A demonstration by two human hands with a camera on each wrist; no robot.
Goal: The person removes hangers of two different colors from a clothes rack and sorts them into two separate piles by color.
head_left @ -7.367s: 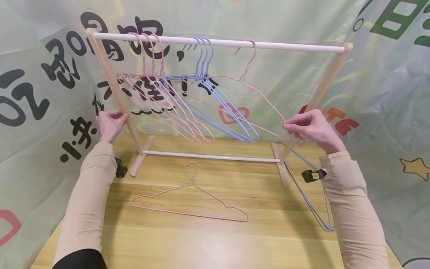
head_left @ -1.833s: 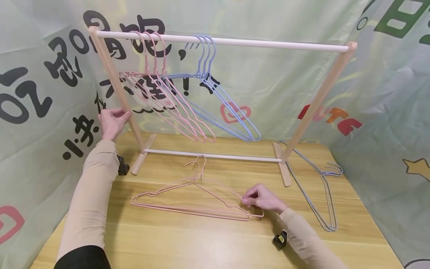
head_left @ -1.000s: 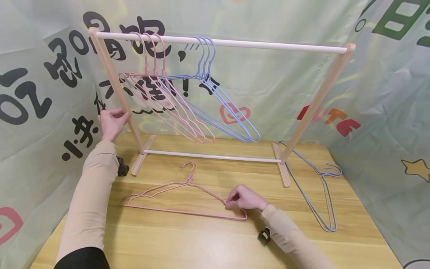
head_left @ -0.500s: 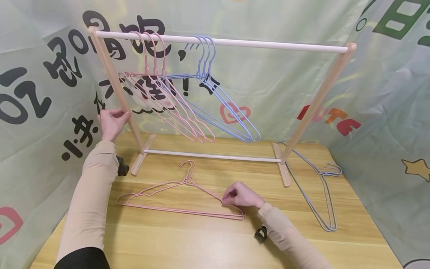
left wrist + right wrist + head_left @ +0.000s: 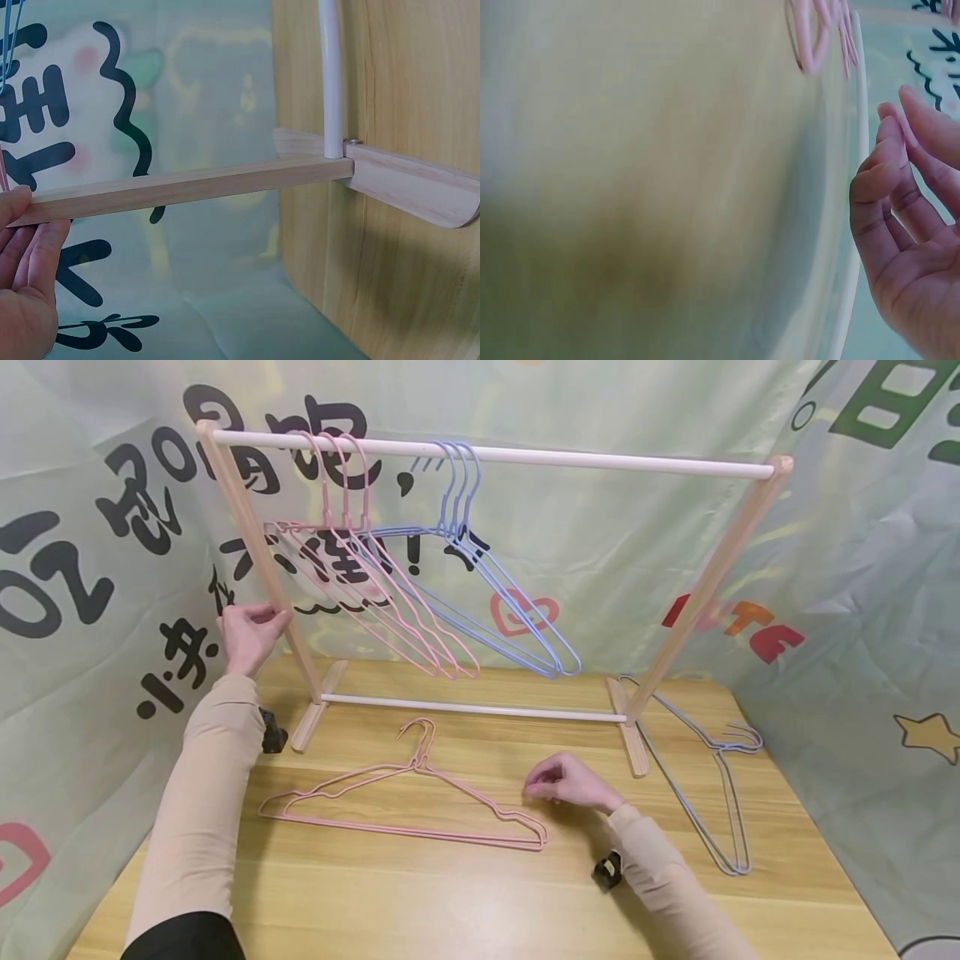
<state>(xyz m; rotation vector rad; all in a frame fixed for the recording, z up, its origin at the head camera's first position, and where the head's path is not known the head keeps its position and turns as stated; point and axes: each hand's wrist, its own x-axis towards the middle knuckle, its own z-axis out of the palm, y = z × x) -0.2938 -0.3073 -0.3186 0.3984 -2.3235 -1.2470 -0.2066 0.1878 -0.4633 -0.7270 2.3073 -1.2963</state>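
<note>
At the left of the head view my left hand [image 5: 250, 635] pinches the left wooden post of the clothes rack [image 5: 264, 556] between thumb and fingers. The left wrist view shows the thumb on top of this post [image 5: 187, 186] and fingers beneath it. Two pink wire hangers [image 5: 465, 789] lie flat on the table, overlapping, with hooks toward the rack. My right hand [image 5: 572, 781] hovers just right of them, apart from them. Its fingers are loosely bent with nothing held, as the right wrist view of this hand [image 5: 915, 217] shows.
From the rack's white top rail [image 5: 600, 460] hang three pink hangers [image 5: 346, 522] at the left and three blue hangers [image 5: 455, 531] beside them. Blue-grey hangers [image 5: 722, 749] lie on the table [image 5: 450, 910] by the rack's right foot [image 5: 634, 752]. A printed cloth [image 5: 847, 568] stands behind.
My right hand took a pink hanger off the rail, laid it over the one on the table, slid both left, then let go and moved right. My left hand stays on the post.
</note>
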